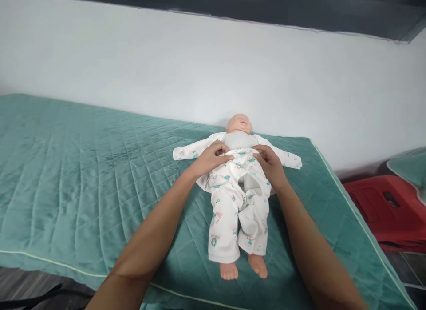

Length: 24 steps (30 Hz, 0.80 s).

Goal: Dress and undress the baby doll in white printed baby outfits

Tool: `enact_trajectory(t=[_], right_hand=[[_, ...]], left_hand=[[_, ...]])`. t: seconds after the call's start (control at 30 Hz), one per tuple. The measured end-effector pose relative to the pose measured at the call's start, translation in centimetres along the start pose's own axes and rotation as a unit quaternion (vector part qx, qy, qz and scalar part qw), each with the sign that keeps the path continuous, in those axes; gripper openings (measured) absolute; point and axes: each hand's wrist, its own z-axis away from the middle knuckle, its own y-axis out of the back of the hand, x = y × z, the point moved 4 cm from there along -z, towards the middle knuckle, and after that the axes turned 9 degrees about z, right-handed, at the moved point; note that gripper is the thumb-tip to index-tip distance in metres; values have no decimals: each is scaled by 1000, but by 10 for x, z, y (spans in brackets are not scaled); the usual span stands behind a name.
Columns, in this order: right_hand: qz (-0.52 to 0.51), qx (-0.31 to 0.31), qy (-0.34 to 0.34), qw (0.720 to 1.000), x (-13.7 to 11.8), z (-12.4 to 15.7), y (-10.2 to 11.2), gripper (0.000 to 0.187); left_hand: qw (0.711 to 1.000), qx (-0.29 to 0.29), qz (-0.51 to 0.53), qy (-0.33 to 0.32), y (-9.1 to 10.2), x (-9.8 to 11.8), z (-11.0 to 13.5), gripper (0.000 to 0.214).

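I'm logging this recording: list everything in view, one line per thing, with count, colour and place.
Baby doll: one, peach with a pale torso, on its back, head near the wall
Long-sleeved top: one, white with coloured prints, on the doll, open in front
Split-crotch trousers: one, white with teal and pink prints, on the doll's legs
Quilted cover: one, teal with pale piping, under the doll
Wall: one, white, behind
Panel: one, dark, top edge
Plastic seat: one, red, right
Cloth: one, teal, far right
Floor: dark grey, lower corners
Strap-like item: black, lower left
Left hand, right hand: two, bare, at the trousers' waistband
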Motion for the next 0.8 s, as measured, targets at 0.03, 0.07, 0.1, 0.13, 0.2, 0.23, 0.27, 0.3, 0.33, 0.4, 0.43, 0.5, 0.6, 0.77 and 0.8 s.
enact_trajectory(t=[0.03,0.07,0.1,0.13,0.2,0.23,0.27,0.3,0.33,0.4,0.43,0.5,0.6,0.77,0.8], right_hand=[[0,-2,-1,1000,-1,0,0,23],[-4,-3,-4,1000,-3,0,-1,23],[-10,-2,-10,1000,-4,0,-1,23],[-15,0,-18,1000,-4,1,-2,23],[-29,2,-38,999,-4,1,-3,24],[-42,3,-48,998,-3,1,-3,25],[-59,4,-59,996,-2,1,-3,26],[-79,5,-72,994,0,1,-2,26],[-102,7,-85,991,2,1,-1,28],[-149,10,-114,982,7,0,2,31],[-170,10,-128,977,9,-1,5,32],[-201,7,-154,967,14,-1,10,34],[-208,-12,-177,962,19,-1,18,37],[-129,-77,-175,973,19,3,30,38],[-109,-100,-174,974,17,5,31,38]], left_hand=[[1000,2,-8,-9,0,1,0,24],[1000,8,-14,-16,-1,3,0,23],[999,17,-20,-20,-1,3,1,22],[999,27,-29,-20,-2,3,1,21],[997,56,-49,-15,-1,1,1,21],[996,74,-55,-11,0,0,1,20],[994,91,-54,-7,1,-2,1,20],[993,108,-46,-2,3,-5,1,21],[992,123,-32,4,5,-8,2,21],[990,140,4,16,9,-14,3,23],[989,141,25,23,10,-17,4,24],[988,131,64,44,13,-21,6,28],[986,97,106,83,15,-24,9,32],[978,46,159,125,19,-29,14,37],[977,33,165,131,19,-30,14,38]])
